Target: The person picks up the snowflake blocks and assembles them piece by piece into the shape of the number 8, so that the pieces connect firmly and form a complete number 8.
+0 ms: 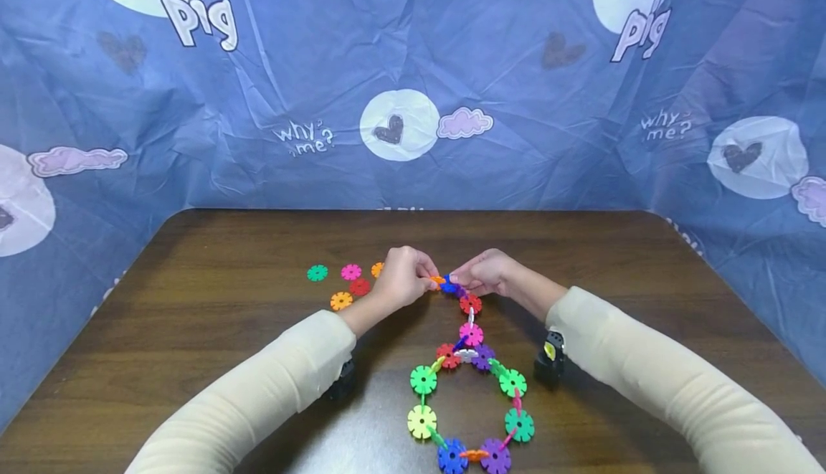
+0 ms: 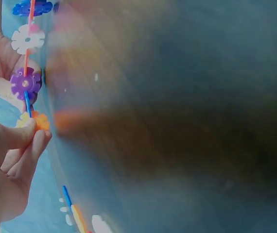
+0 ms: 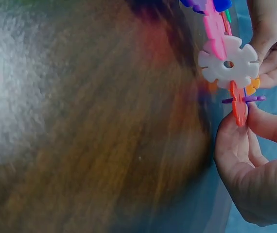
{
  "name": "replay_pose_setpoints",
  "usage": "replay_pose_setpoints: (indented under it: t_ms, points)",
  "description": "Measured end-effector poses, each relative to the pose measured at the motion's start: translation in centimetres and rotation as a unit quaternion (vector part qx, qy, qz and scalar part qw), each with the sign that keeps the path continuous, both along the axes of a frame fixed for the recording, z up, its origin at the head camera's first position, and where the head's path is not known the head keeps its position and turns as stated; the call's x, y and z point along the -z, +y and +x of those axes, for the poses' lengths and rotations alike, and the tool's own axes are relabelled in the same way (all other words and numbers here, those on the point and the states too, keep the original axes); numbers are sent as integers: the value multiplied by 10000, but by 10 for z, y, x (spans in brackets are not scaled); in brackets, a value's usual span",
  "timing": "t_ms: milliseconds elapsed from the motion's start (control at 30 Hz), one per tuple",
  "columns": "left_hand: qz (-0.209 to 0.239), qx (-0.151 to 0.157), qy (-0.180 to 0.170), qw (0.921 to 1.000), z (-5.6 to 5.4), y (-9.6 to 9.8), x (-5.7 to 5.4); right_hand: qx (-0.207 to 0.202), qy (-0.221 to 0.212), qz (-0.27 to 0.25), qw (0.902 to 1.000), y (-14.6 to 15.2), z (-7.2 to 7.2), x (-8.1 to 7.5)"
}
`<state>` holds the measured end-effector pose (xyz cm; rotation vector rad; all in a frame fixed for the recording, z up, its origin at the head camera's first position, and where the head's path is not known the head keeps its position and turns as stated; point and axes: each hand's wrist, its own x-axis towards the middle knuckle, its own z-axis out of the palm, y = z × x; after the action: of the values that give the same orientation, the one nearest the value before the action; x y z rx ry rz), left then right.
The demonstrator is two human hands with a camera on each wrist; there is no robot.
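My left hand (image 1: 403, 275) pinches an orange notched disc (image 2: 42, 121) between thumb and fingers, at the far end of a chain of interlocking plastic discs. A blue disc (image 1: 448, 285), edge-on in the left wrist view, joins it to a purple disc (image 2: 24, 83). My right hand (image 1: 492, 272) grips the chain by the blue and purple discs, its fingertips partly hidden behind them. From there the chain runs toward me through a red disc (image 1: 470, 305), a white disc (image 3: 221, 73) and a pink disc (image 1: 472, 334) into a multicoloured ring of discs.
The ring, with a light green disc (image 1: 423, 380) and a purple disc (image 1: 495, 456), lies on the brown table (image 1: 239, 266) near me. Loose green (image 1: 317, 273), pink (image 1: 351, 272), red (image 1: 360, 287) and orange (image 1: 341, 301) discs lie left of my hands. A blue patterned cloth (image 1: 516, 173) hangs behind.
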<state>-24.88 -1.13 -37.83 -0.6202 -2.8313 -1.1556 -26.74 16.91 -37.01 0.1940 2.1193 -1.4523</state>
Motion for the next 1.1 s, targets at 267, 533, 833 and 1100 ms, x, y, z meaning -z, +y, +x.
replay_pose_setpoints:
  t_ms: [267, 533, 833, 1100]
  points:
    - [7, 337, -320, 9989, -11, -11, -13, 19, -139, -114, 9998, 0, -3, -4]
    - [-925, -157, -592, 9938, -40, -31, -29, -171, -294, -241, 9991, 5, -5, -2]
    - [-2123, -417, -718, 9737, -48, -30, -12, -245, -273, -280, 9989, 8, -4, -3]
    - [-1524, -808, -619, 9831, -46, -28, -13, -90, -278, -281, 9992, 10, -5, -7]
